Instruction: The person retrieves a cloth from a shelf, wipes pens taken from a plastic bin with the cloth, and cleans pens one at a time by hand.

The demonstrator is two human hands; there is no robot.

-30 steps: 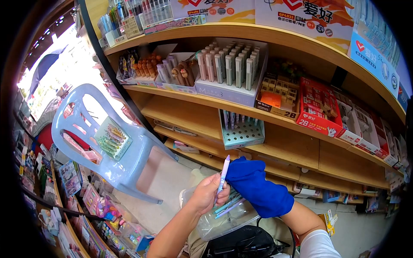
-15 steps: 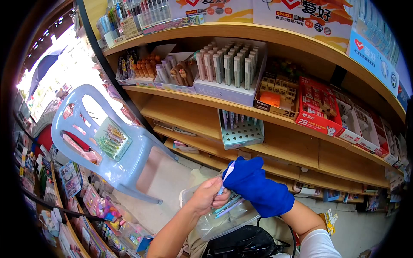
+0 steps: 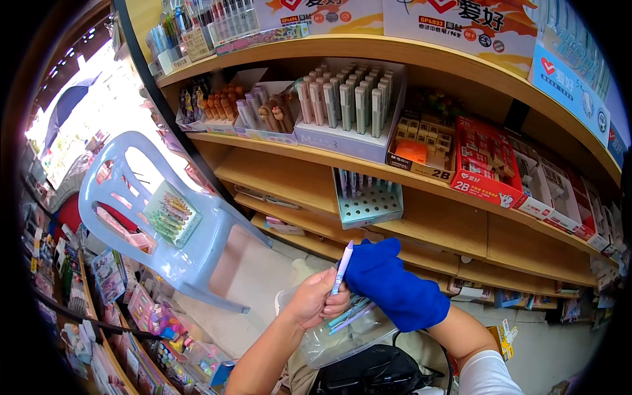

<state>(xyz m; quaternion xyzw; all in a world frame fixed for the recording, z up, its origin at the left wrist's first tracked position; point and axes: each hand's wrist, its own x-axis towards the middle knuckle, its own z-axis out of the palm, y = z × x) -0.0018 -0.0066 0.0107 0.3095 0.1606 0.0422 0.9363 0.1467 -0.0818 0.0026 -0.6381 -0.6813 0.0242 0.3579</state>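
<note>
My left hand [image 3: 317,299] is closed around a slim pale-purple pen [image 3: 343,264], which stands nearly upright with its purple tip uppermost. Blue cloth [image 3: 395,284] covers my right hand like a mitt and hides its fingers. The cloth is right beside the pen; whether it touches the pen is unclear. Below both hands, a clear plastic bin [image 3: 320,355] rests at my lap, with several blue and purple pens [image 3: 352,317] inside.
Ahead, a light-blue holder with holes [image 3: 370,214] and some pens sits on a wooden shelf. Boxes of pens [image 3: 345,139] and erasers [image 3: 487,187] line the shelf above. A blue plastic chair [image 3: 197,263] bearing a pen box [image 3: 172,214] stands left. A black bag [image 3: 368,372] is at my lap.
The blue cloth has shifted slightly right, off the upper part of the pen, so more of the pen and its purple tip now shows. My left hand keeps its hold.
</note>
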